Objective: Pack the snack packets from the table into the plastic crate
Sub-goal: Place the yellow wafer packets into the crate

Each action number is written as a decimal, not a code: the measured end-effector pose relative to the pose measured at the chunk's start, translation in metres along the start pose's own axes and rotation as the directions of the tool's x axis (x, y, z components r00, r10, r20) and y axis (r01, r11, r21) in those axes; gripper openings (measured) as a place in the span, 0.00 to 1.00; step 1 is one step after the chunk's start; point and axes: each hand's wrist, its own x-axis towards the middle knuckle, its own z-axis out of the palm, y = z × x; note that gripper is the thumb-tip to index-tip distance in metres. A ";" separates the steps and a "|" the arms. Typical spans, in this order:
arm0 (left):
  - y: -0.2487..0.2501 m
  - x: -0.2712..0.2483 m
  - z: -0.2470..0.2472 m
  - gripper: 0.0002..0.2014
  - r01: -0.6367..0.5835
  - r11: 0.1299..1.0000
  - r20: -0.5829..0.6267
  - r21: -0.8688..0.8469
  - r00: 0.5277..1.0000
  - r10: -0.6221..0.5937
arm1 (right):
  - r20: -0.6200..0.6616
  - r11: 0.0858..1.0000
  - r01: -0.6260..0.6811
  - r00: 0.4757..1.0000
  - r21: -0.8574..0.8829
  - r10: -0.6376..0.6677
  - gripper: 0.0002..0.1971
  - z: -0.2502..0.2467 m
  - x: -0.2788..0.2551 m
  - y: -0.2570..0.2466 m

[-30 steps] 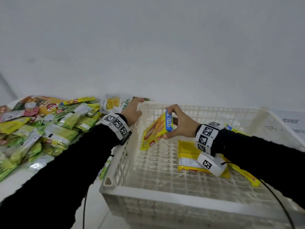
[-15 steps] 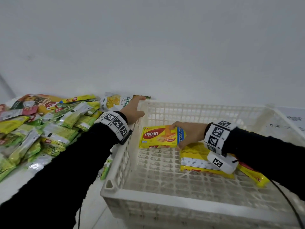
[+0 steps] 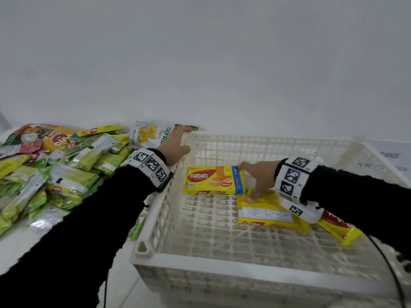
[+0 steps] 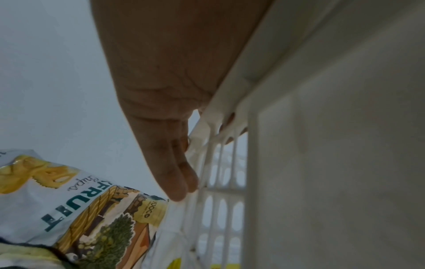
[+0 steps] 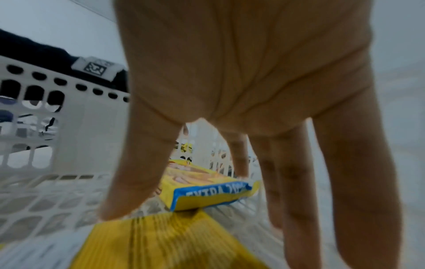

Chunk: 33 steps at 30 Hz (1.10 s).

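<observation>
The white plastic crate fills the centre and right of the head view. A yellow Nabati wafer packet lies flat at its far left corner. My right hand hovers just right of it, fingers spread and straight, index tip at the packet's blue end and thumb touching a second yellow packet beside it. A third yellow packet lies partly under my right forearm. My left hand grips the crate's far left rim, thumb inside and fingers outside.
A heap of green and yellow snack packets covers the table left of the crate. A white jackfruit chips bag lies behind my left hand by the wall. A black cable runs over the crate's right front. A printed paper lies at far right.
My right hand lowered the wafer packet from a tilted hold above the crate, laid it flat in the far left corner and let go. The left hand stayed on the rim.
</observation>
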 end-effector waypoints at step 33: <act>0.001 -0.002 0.001 0.26 0.014 1.000 -0.009 -0.021 1.000 -0.014 | 0.100 0.849 0.172 0.962 0.500 -0.254 0.28 0.003 -0.021 -0.041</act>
